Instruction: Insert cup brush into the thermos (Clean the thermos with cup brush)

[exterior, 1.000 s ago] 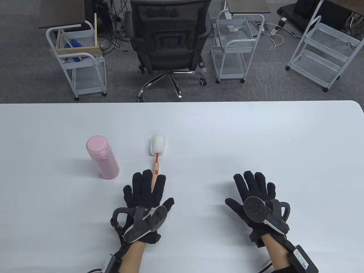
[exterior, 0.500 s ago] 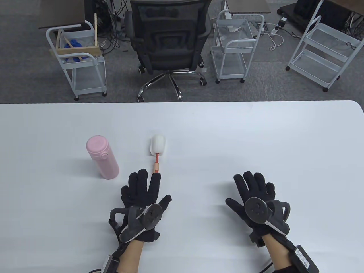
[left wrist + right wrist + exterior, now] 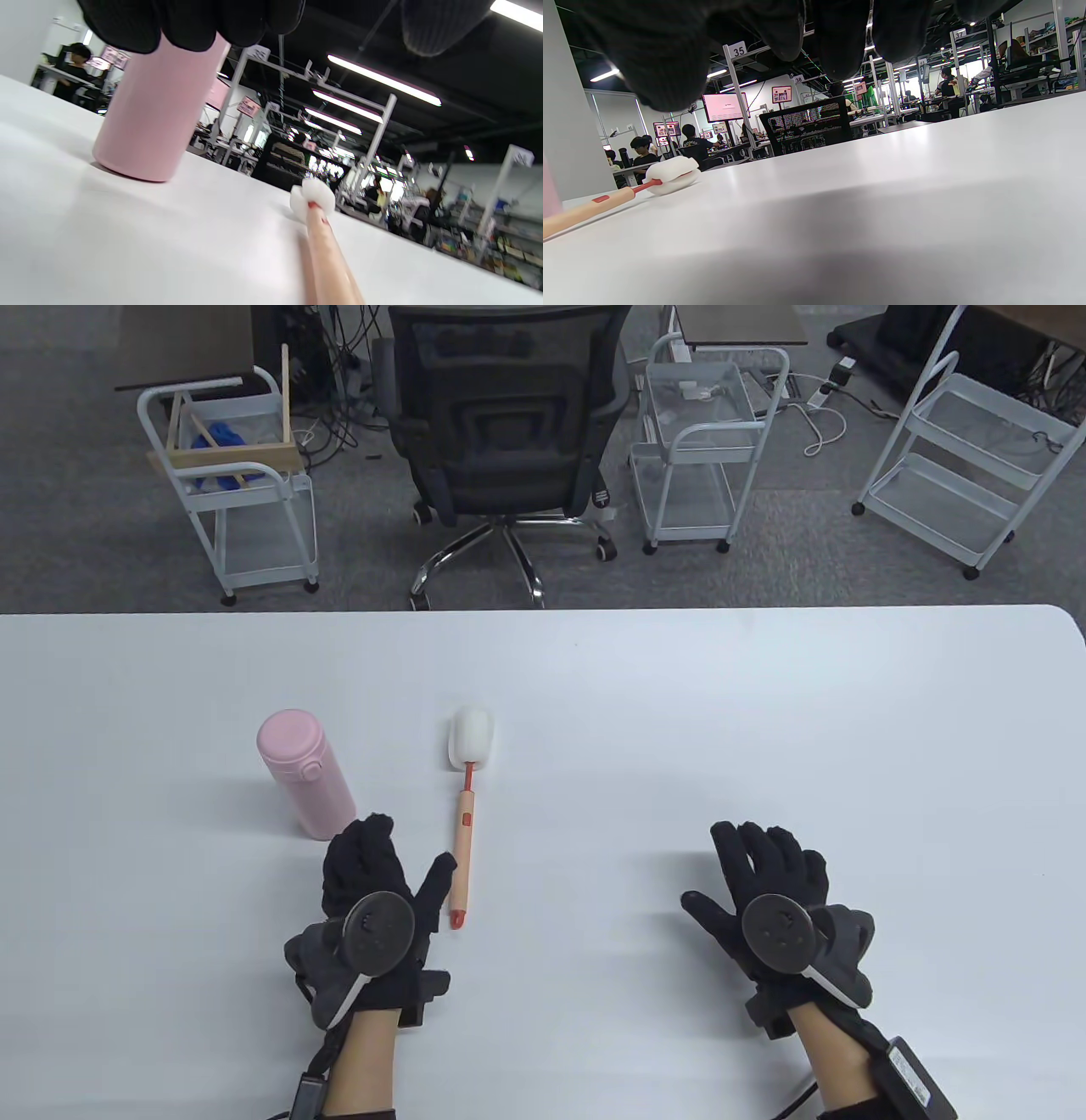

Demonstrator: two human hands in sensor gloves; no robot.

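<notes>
Cup brush (image 3: pixel 463 823) lies untouched mid-table, foam head far, just right of the upright, capped pink thermos (image 3: pixel 305 774). I've swung my left hand (image 3: pixel 373 899) off its handle twd the thermos, fingers spread, holding nothing; right hand (image 3: pixel 768 891) rests flat. Uncapping likely comes 1st.

A white tag reading "35" (image 3: pixel 737 50) is sitting atop a white post in the right wrist view. A smaller tag farther back, on another post, is showing "38" (image 3: pixel 798 79). The wall screens and pink signs are showing nothing legible.
</notes>
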